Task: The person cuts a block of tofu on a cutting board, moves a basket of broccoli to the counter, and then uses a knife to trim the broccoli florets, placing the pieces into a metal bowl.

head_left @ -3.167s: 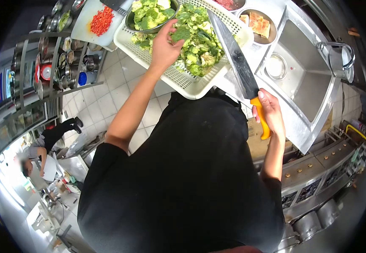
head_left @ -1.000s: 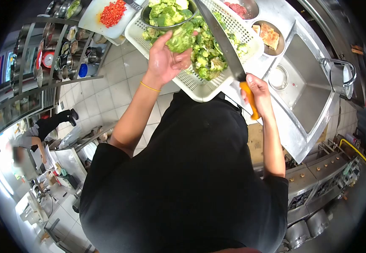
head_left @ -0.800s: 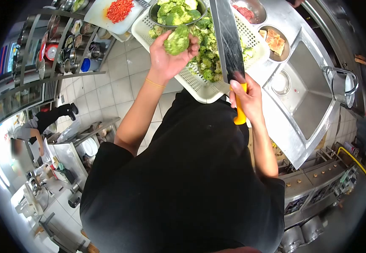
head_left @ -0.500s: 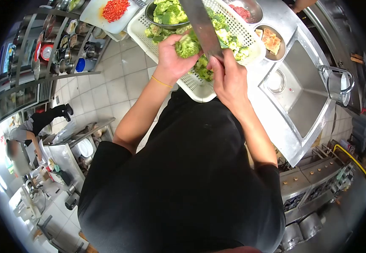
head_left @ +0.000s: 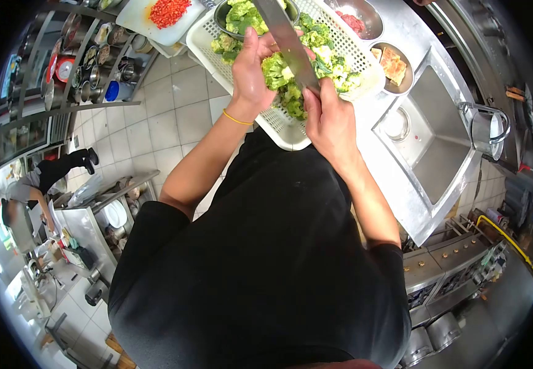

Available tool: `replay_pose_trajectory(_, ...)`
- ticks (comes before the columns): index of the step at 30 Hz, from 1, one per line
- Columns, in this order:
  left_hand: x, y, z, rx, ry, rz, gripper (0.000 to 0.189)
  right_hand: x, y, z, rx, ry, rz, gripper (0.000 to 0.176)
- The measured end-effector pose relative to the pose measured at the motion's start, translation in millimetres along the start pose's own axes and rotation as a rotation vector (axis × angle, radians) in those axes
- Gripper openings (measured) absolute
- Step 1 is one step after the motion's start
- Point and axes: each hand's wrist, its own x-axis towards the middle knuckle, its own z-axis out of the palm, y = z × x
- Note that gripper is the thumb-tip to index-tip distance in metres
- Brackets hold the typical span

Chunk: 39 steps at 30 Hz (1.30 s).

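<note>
My right hand [head_left: 331,123] grips a broad-bladed cleaver [head_left: 288,46], its blade slanting up and left over a white perforated basket [head_left: 294,139]. My left hand [head_left: 251,77] is open, thumb raised and palm turned toward the blade, with a yellow band at the wrist. Its fingertips are partly hidden behind the cleaver. Right by the palm is a broccoli floret [head_left: 275,71], its cut stem toward the blade. More broccoli pieces [head_left: 340,77] lie in the basket, and a metal bowl [head_left: 219,23] of broccoli sits at its far left.
A white cutting board [head_left: 132,23] with chopped red pepper [head_left: 167,12] lies at upper left. Bowls of red meat [head_left: 354,24] and browned slabs [head_left: 394,66] stand right of the basket, beside a metal sink [head_left: 435,141]. Another person [head_left: 39,178] leans over a counter at far left.
My left hand has opened from around the broccoli floret, its thumb lifting away. The cleaver and right hand have shifted slightly left.
</note>
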Motion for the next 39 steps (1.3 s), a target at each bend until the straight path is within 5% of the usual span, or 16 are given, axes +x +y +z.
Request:
replay_pose_trajectory(6,13,9,-12,0.626,-0.424,0.408,0.075,-9,2,0,-0.037,-0.016,-0.033,0.015)
replay_pose_trajectory(10,12,-1,-9,0.515,-0.385,0.524,0.058,-10,4,5,-0.032,0.013,-0.028,0.015)
replay_pose_trajectory(12,12,-1,-18,0.774,-0.426,0.406,0.074,-11,8,10,-0.012,0.018,-0.018,0.015)
replay_pose_trajectory(16,-2,-10,-9,0.613,-0.336,0.274,0.095,-15,17,18,0.059,-0.041,0.050,0.017)
replay_pose_trajectory(20,-11,-23,-36,0.249,-0.238,-0.005,0.076,2,11,0,0.507,-0.191,0.258,0.028)
replay_pose_trajectory(24,28,27,-35,0.199,-0.145,-0.021,0.054,41,22,-9,0.793,-0.174,0.431,0.031)
replay_pose_trajectory(25,49,44,-41,0.404,-0.128,-0.013,0.053,47,20,-16,0.786,-0.117,0.413,0.028)
replay_pose_trajectory(26,83,43,-56,0.738,-0.134,0.354,0.039,50,20,-23,0.779,-0.060,0.404,0.025)
replay_pose_trajectory(28,126,47,-70,1.327,-0.097,0.792,0.034,48,27,-38,0.725,-0.043,0.401,0.022)
replay_pose_trajectory(29,133,41,-71,1.521,-0.082,0.660,0.033,42,31,-47,0.682,-0.060,0.418,0.022)
replay_pose_trajectory(31,122,45,-42,1.975,-0.488,0.510,0.037,26,47,-52,0.674,-0.012,0.390,0.020)
replay_pose_trajectory(32,118,33,-51,1.964,-0.507,0.493,0.037,16,46,-60,0.636,-0.018,0.420,0.021)
replay_pose_trajectory(34,115,16,-73,1.950,-0.348,0.905,0.049,-7,52,-63,0.632,0.068,0.481,0.021)
replay_pose_trajectory(39,77,-12,-67,1.660,-0.479,0.478,0.031,-62,73,-75,0.613,0.166,0.607,0.020)
